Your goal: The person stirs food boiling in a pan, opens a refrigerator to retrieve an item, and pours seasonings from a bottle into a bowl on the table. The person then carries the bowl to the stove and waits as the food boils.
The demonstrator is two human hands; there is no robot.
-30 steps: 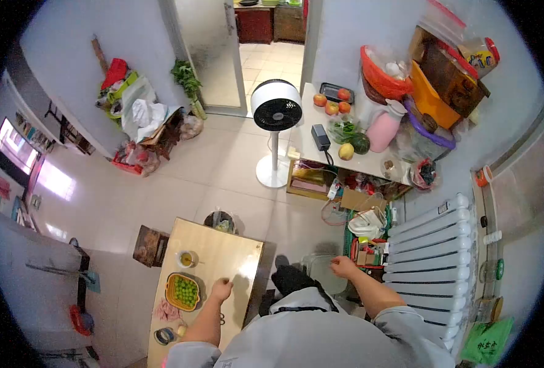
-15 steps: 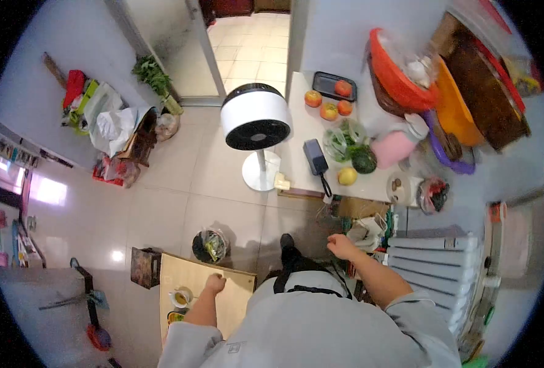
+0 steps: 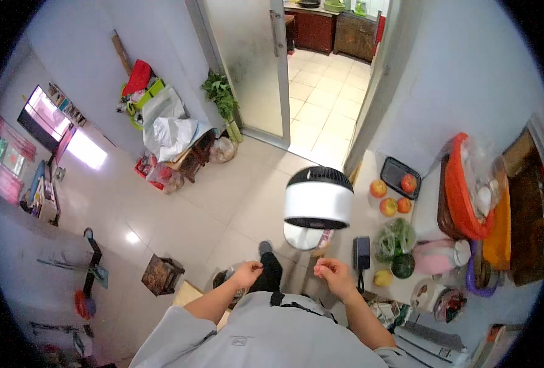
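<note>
My left hand (image 3: 247, 274) is loosely closed in front of my body, above my dark trouser leg, with nothing visible in it. To its right, my right hand (image 3: 336, 276) has its fingers drawn together; a small pinkish patch shows at the fingertips, too small to name. The hands are apart and touch no furniture. Ahead of them stands a white fan (image 3: 318, 199) with a black top. Closest to my right hand on the right side is a dark box-shaped device (image 3: 362, 253) with a strap, lying on the white table (image 3: 370, 172).
Red-orange fruits (image 3: 388, 207), a black tray (image 3: 389, 168), bagged greens (image 3: 394, 236), a yellow fruit (image 3: 383, 278) and a pink jug (image 3: 437, 257) stand on the right-hand table. A wooden stool (image 3: 162, 274) is at left. Beyond the fan, a frosted door (image 3: 250, 67) stands beside a doorway.
The view has moved forward and turned. The wooden table has slid mostly out of view below, and the fan is nearer. My hands have come closer together in front of me.
</note>
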